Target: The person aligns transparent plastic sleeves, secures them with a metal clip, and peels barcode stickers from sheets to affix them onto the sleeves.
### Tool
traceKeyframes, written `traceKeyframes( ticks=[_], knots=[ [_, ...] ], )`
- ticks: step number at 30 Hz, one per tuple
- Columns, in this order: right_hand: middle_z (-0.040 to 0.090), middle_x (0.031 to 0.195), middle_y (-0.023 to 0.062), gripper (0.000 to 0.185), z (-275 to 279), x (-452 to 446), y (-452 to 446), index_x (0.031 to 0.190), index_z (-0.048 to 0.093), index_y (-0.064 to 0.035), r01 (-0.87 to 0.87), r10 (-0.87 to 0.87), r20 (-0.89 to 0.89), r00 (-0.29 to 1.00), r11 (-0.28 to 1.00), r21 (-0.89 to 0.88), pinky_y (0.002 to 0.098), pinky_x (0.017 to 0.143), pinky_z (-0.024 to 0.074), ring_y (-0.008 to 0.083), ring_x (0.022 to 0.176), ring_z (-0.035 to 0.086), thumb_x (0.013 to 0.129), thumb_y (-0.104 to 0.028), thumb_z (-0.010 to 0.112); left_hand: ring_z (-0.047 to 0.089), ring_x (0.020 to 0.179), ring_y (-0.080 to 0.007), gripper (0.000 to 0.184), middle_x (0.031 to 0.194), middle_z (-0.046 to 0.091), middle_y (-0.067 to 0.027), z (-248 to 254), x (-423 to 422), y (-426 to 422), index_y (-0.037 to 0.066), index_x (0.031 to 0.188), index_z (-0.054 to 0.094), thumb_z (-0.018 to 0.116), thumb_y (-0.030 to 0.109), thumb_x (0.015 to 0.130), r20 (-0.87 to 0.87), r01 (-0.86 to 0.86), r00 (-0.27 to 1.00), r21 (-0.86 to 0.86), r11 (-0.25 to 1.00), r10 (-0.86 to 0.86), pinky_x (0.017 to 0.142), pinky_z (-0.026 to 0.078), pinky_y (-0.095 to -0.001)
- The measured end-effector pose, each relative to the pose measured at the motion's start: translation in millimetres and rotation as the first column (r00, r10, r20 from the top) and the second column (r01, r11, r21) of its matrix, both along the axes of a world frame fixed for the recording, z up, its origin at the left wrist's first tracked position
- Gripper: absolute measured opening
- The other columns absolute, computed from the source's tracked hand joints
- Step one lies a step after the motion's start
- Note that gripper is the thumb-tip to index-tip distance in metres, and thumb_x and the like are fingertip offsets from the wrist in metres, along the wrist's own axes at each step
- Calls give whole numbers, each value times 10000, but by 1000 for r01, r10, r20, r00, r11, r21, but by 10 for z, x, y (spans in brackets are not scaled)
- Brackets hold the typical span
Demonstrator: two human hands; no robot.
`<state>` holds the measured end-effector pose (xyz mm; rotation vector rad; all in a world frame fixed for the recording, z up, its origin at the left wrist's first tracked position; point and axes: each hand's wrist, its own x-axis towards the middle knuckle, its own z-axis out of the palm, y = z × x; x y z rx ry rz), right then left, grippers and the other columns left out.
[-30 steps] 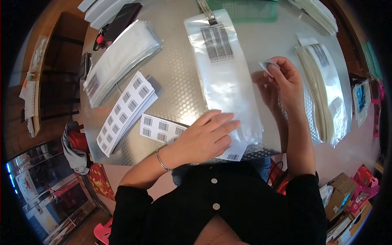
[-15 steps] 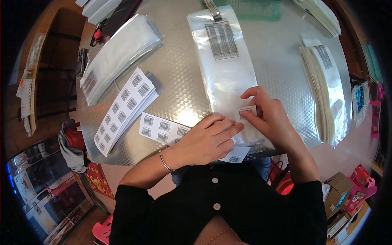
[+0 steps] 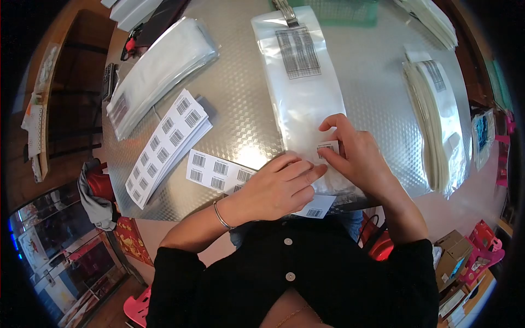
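A stack of long clear plastic bags (image 3: pixel 306 106) lies in front of me, with printed text near its far end and a metal clip (image 3: pixel 287 13) on that end. My right hand (image 3: pixel 358 156) is over the near part of the bags, pinching a small barcode sticker (image 3: pixel 327 146) between thumb and finger. To its left, my left hand (image 3: pixel 281 188) has its fingers curled over a strip of barcode labels (image 3: pixel 210 170). The strip runs beneath that hand, and its other end shows past it at the table edge. The left fingertips are partly hidden.
A pile of barcode label sheets (image 3: pixel 167 147) lies left on the metal table (image 3: pixel 235 93), below another bundle of plastic bags (image 3: pixel 164 71). More bags (image 3: pixel 437 120) lie on the right. A green basket (image 3: pixel 344 12) stands at the far edge.
My right hand has shifted slightly left with the sticker, toward the middle of the bags. The left hand has barely moved.
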<state>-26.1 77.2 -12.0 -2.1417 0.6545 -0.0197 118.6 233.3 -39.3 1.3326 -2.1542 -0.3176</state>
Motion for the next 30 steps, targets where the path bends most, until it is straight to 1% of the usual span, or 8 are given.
traceKeyframes(
  ticks=[4,7,10,13,18,21,25,30],
  knots=[
    [649,776,191,354,-50,-4,22,1121,450,-75,-7,8,11,1000,999,-51,475,641,491,402,708,640,835,-146,646,526,1016,-249,189,1183,605,-149,1,1,-6,24,727,552,648,184,700,0,4,1000,2,1000,-4,935,423,-385],
    [639,708,146,356,-18,27,36,1121,452,-89,-23,14,-73,997,992,-122,478,610,488,392,676,636,831,-155,647,526,1014,-249,195,1182,605,-151,-4,6,-9,24,729,552,649,189,694,2,9,1000,-5,1000,-9,924,426,-383],
    [622,651,106,375,-35,32,87,1129,457,-101,-35,25,-41,999,960,-278,456,562,488,363,639,635,819,-176,655,522,1027,-252,203,1180,605,-150,-6,10,-5,24,740,554,651,195,688,9,10,1000,-6,1000,-10,917,426,-381],
    [627,692,100,455,7,47,121,1209,464,-106,-103,64,-108,992,906,-410,412,507,462,309,593,626,813,-174,678,513,1065,-259,207,1180,604,-143,4,13,0,27,758,559,651,199,687,2,17,1000,20,1000,-17,925,418,-387],
    [611,664,63,640,-28,63,165,1355,412,-133,-130,84,-109,990,828,-546,383,481,457,270,542,615,793,-225,705,498,1128,-269,208,1177,604,-125,-12,12,15,35,786,569,652,198,686,18,15,1000,33,999,-16,954,392,-409],
    [607,653,48,745,-1,75,192,1421,365,-145,-170,73,-180,981,772,-612,366,470,452,245,519,608,779,-276,720,525,1112,-286,223,1243,596,-125,-21,9,16,58,747,509,669,206,699,20,12,1000,38,999,-13,955,399,-424],
    [602,638,38,823,37,93,189,1450,342,-152,-180,53,-220,974,769,-613,359,460,449,232,511,606,755,-348,735,519,1124,-284,216,1251,591,-119,-25,3,15,54,753,514,671,194,703,29,8,1000,41,999,-9,953,397,-419],
    [603,659,47,851,25,76,112,1433,368,-120,-133,-4,-232,973,808,-575,352,470,475,226,546,632,731,-436,730,503,1155,-292,217,1256,583,-108,-7,-3,15,47,755,511,679,175,706,27,-9,1000,48,999,8,939,406,-421]
  ],
)
